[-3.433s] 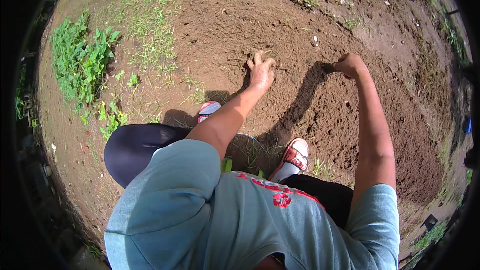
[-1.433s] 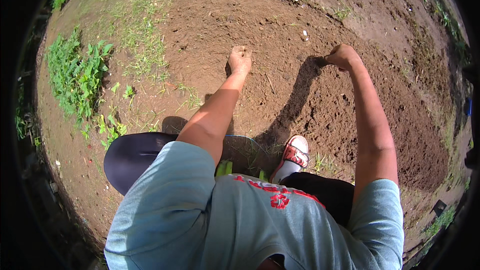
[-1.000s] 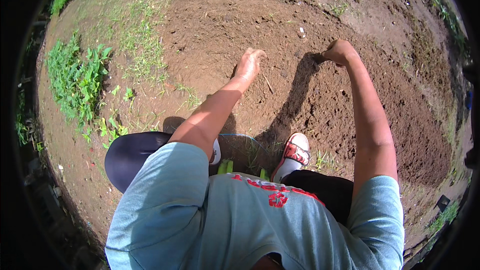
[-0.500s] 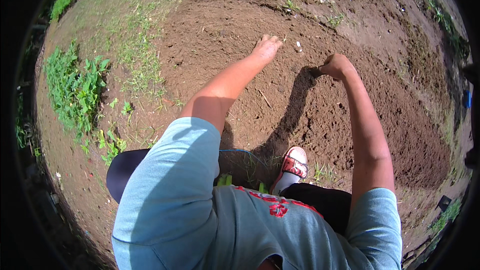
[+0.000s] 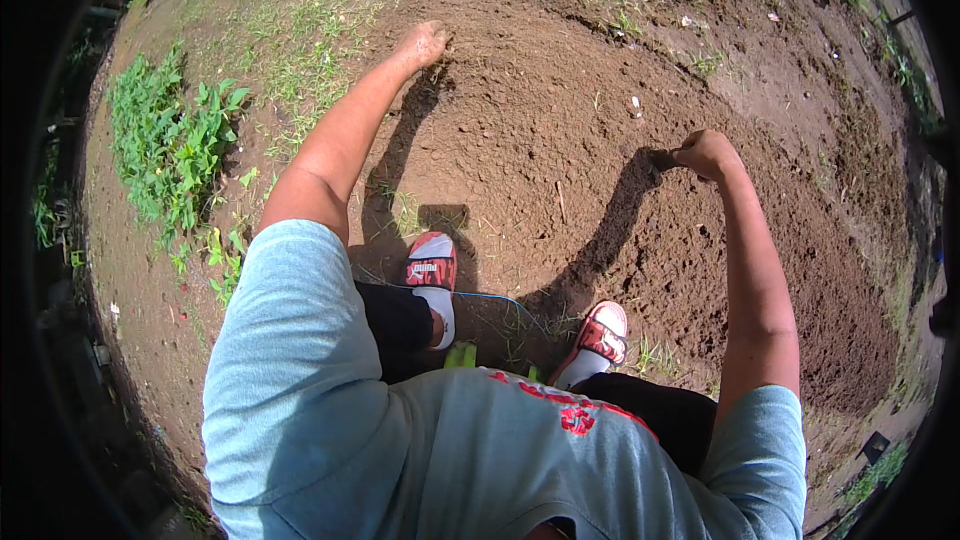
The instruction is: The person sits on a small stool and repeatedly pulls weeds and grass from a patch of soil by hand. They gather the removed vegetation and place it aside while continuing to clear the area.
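Note:
Loose brown soil [image 5: 520, 130] lies in a broad, dug-up patch ahead of me. My left hand [image 5: 424, 43] is stretched out low over the far left edge of this patch, fingers curled downward. What it may pinch is too small to make out. On the right, my right hand [image 5: 708, 155] is closed low over the soil, nearer to me than the left. At its fingertips is a dark grey patch, and I cannot tell whether that is a held thing or shadow. A small white bit [image 5: 636, 106] lies on the soil between the hands, closer to the right one.
Leafy green plants [image 5: 175, 135] grow at the left, with sparse grass [image 5: 310, 50] beside the soil. My feet, in red sandals [image 5: 432, 262] and white socks, stand at the near edge. A thin blue cord [image 5: 485, 295] runs between them. A twig [image 5: 560, 202] lies on the soil.
My left hand has swung leftward from the middle of the soil to its far left edge, uncovering my left foot. My right hand stays over about the same spot. The whole view has shifted slightly.

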`<state>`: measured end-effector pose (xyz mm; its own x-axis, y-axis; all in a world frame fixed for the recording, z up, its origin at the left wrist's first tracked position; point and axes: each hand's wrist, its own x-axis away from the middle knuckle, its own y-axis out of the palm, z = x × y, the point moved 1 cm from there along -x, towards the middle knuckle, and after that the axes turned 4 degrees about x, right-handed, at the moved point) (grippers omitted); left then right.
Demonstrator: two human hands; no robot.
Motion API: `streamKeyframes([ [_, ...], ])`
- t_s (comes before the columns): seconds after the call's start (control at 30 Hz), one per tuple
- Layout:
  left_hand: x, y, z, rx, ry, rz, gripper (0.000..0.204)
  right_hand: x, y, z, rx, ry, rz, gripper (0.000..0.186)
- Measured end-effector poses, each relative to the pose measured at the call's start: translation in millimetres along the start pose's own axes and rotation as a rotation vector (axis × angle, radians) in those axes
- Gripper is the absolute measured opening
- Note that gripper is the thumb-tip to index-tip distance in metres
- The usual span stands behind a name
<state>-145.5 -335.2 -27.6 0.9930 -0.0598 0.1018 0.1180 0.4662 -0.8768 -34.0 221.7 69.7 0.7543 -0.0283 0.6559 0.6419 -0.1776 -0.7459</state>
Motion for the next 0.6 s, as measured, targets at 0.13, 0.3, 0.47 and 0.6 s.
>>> streamKeyframes([
  [0.13, -18.6, 19.0, -8.2, 0.113, -0.279, -0.240, 0.055, -1.7, 0.5, -0.2, -0.023, 0.006, -0.016, 0.032],
  [0.3, 50.1, 133.8, 100.3, 0.213, -0.298, 0.136, 0.053, -7.6, 1.7, 0.7, 0.000, 0.017, -0.024, 0.034],
  [0.47, 103.0, 154.0, 114.5, 0.343, 0.042, 0.026, 0.030, -5.9, -0.5, -1.0, 0.002, 0.010, -0.026, 0.035],
  [0.6, 61.1, 75.6, 74.5, 0.410, -0.111, 0.108, 0.040, -1.9, -1.7, -2.6, -0.055, 0.043, -0.024, 0.034],
])
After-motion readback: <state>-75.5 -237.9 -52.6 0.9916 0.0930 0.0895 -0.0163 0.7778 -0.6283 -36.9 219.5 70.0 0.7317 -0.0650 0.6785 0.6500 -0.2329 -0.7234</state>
